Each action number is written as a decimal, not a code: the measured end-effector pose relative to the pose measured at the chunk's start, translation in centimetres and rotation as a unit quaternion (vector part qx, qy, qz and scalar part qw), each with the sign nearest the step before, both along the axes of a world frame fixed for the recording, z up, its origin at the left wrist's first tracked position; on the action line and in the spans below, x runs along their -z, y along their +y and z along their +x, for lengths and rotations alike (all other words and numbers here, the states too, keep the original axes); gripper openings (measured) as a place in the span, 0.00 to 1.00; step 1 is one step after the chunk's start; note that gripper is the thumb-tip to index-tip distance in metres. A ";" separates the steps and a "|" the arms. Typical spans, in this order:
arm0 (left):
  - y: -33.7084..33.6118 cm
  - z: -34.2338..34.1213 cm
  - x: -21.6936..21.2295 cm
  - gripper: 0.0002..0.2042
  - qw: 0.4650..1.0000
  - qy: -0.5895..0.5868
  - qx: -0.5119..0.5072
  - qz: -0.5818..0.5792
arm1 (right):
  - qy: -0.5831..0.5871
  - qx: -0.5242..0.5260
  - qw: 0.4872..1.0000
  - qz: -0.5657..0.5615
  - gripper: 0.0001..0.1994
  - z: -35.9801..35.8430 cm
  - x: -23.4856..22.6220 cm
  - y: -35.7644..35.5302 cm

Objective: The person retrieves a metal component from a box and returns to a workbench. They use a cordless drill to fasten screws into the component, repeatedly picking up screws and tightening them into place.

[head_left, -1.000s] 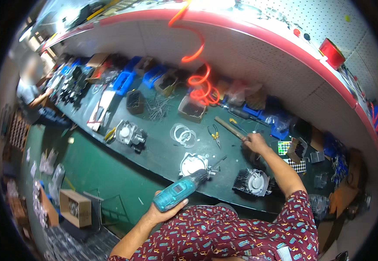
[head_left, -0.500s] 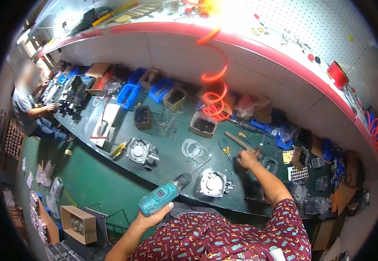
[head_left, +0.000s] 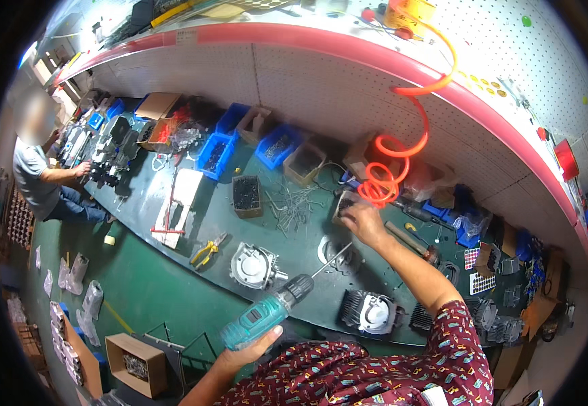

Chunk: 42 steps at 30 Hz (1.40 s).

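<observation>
My left hand (head_left: 250, 348) grips a teal cordless drill (head_left: 267, 312) by its handle, low in the view; its long bit (head_left: 331, 260) points up and right toward a round metal engine cover (head_left: 338, 254) on the green bench. My right hand (head_left: 361, 222) reaches forward over a small box of parts (head_left: 345, 201) beside the orange coiled air hose (head_left: 392, 177); its fingers are curled down into the box, and I cannot tell whether they hold anything. A second grey engine cover (head_left: 253, 265) lies left of the drill. A finned cylinder part (head_left: 369, 312) sits below my right forearm.
Blue bins (head_left: 216, 152) and cardboard boxes (head_left: 306, 162) line the back of the bench, with loose long screws (head_left: 294, 203) scattered nearby. Yellow pliers (head_left: 206, 252) lie at the front edge. Another person (head_left: 40, 172) sits at the far left. A carton (head_left: 135, 353) stands on the floor.
My right hand has moved left and farther back, from the wooden-handled tool to the small box by the orange hose. The drill has stayed in my left hand and the view has tilted.
</observation>
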<state>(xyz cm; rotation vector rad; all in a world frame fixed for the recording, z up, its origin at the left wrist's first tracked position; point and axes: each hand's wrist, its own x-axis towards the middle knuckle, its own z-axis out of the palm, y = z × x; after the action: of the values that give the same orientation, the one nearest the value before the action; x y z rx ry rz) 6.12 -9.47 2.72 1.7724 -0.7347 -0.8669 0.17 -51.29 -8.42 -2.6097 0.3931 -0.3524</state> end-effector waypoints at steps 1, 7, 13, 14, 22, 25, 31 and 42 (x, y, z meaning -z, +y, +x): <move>0.7 1.6 0.7 0.12 0.999 -0.028 0.019 0.003 | 0.025 0.009 0.999 -0.026 0.08 4.0 -1.2 0.6; 4.0 10.5 4.1 0.08 0.991 -0.130 0.023 -0.017 | -0.049 -0.003 0.998 -0.045 0.07 24.9 4.1 -2.2; 9.7 15.8 6.4 0.14 0.987 0.132 -0.088 0.032 | 0.168 0.048 0.979 -0.110 0.10 37.1 11.5 -3.9; 9.8 16.7 6.6 0.15 0.976 0.184 -0.115 0.028 | 0.194 0.046 0.974 -0.113 0.10 38.2 11.9 -3.9; 9.2 19.6 7.1 0.19 0.955 0.209 -0.207 0.042 | 0.245 0.082 0.958 -0.125 0.09 39.8 15.0 -4.4; 10.1 19.9 7.9 0.19 0.973 0.149 -0.178 0.017 | 0.264 0.132 0.949 -0.106 0.10 40.5 14.4 -3.7; 11.4 19.6 8.9 0.18 0.962 0.192 -0.191 0.023 | 0.282 0.095 0.942 -0.155 0.10 40.9 13.6 -3.2; 11.7 19.2 10.4 0.20 0.990 0.005 -0.077 0.117 | 0.275 0.094 0.950 -0.114 0.11 41.0 14.4 -4.1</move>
<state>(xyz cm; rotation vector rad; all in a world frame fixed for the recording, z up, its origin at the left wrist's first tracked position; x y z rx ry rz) 25.34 2.27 -7.72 2.0019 -0.4966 -0.8836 41.20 -55.41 -22.87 -2.8770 0.8333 0.3035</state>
